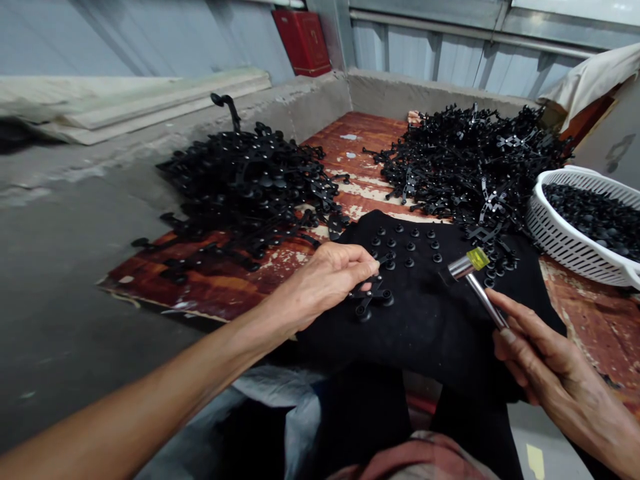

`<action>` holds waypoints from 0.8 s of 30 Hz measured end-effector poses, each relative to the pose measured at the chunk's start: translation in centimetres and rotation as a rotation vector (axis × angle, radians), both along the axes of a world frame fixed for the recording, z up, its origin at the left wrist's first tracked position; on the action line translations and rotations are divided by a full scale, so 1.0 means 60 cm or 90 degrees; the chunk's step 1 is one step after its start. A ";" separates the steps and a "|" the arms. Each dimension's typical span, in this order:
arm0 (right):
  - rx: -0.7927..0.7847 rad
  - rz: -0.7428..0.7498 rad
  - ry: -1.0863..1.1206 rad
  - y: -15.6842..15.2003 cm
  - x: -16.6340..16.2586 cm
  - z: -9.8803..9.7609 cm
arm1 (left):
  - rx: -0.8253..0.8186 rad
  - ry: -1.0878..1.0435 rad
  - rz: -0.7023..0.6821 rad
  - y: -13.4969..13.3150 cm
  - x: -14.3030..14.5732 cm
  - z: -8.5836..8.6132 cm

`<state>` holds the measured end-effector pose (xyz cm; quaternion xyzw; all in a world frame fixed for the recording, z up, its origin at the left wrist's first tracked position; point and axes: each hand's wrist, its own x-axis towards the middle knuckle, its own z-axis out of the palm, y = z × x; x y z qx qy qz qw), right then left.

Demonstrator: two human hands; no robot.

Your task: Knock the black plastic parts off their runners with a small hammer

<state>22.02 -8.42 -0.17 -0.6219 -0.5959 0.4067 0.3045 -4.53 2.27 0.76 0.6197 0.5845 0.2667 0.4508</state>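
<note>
My left hand (340, 273) pinches a black jointed bracket (373, 297) with round feet, low over a black cloth (420, 320). In my right hand (545, 360) is a small hammer (477, 283) with a metal head and a yellow face, tilted up above the cloth. Several small round black caps (411, 246) stand in rough rows on the cloth, just beyond the bracket. More black brackets (490, 233) lie at the cloth's far right edge, near the hammer head. My left fingers hide part of the held bracket.
A pile of black brackets (250, 173) lies at the left on the worn red-brown board (355, 173). Another heap (460, 160) fills the back right. At the right stands a white basket (565, 247) of small black parts. A low grey wall (320, 103) runs behind.
</note>
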 end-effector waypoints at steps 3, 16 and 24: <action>0.002 0.002 -0.005 0.000 0.001 0.001 | 0.001 0.000 0.000 0.001 0.001 -0.002; 0.027 0.011 -0.012 -0.001 0.001 0.000 | 0.039 0.051 0.002 0.002 0.001 -0.004; 0.114 0.084 -0.145 0.010 -0.011 0.006 | 0.050 0.060 -0.005 0.007 0.004 -0.007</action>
